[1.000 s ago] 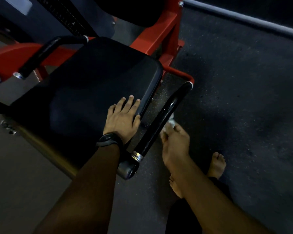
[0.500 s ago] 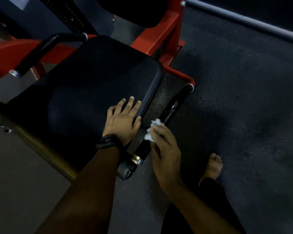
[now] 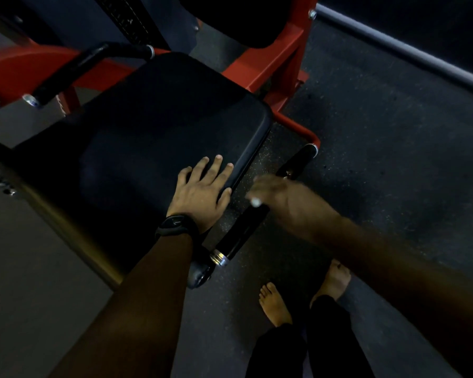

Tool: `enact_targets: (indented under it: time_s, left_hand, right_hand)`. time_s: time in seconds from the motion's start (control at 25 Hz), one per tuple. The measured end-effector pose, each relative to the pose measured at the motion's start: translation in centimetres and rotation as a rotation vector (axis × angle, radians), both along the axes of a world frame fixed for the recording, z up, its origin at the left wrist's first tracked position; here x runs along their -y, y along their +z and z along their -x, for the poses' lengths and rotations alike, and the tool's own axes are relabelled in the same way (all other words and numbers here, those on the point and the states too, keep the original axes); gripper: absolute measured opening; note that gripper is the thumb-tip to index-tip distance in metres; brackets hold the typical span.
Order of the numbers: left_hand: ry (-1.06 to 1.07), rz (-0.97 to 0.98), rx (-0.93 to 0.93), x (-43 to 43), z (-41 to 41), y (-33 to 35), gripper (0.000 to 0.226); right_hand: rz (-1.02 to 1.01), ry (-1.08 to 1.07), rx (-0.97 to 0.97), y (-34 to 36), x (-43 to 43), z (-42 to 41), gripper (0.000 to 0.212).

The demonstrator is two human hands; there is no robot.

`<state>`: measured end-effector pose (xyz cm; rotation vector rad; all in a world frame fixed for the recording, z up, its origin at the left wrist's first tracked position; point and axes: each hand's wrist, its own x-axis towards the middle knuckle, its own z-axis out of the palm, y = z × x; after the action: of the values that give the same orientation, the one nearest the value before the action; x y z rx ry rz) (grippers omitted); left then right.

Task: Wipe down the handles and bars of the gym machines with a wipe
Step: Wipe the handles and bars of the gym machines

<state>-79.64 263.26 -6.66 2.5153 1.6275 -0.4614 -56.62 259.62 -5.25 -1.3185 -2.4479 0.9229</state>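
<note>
Dim gym, dark rubber floor (image 3: 393,165). Left hand (image 3: 200,192) flat on seat (image 3: 161,126), fingers spread, holding nothing. Right hand (image 3: 281,195) blurred at centre right, curled over black handle (image 3: 243,230), wipe (image 3: 256,202) bunched in grip, only a white scrap showing. Likely mid-wipe. Risks: wad slipping off glossy bar; small contact patch skipping underside and far end by red frame (image 3: 295,126); poor light hiding missed spots. Second handle (image 3: 66,76) upper left, apart from both hands.
</note>
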Motion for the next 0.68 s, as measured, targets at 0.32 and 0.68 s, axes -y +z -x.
enact_targets:
  time_s: [0.32,0.68]
  left_hand:
    - [-0.019,-0.014,0.000,0.0,0.1,-0.2,0.055]
    - [-0.021,-0.020,0.013,0.0,0.1,-0.3,0.056]
  right_hand:
    - [0.237,0.107,0.077,1.1,-2.8,-0.3,0.034]
    - [0.282,0.139,0.106,1.5,-3.5,-0.3,0.028]
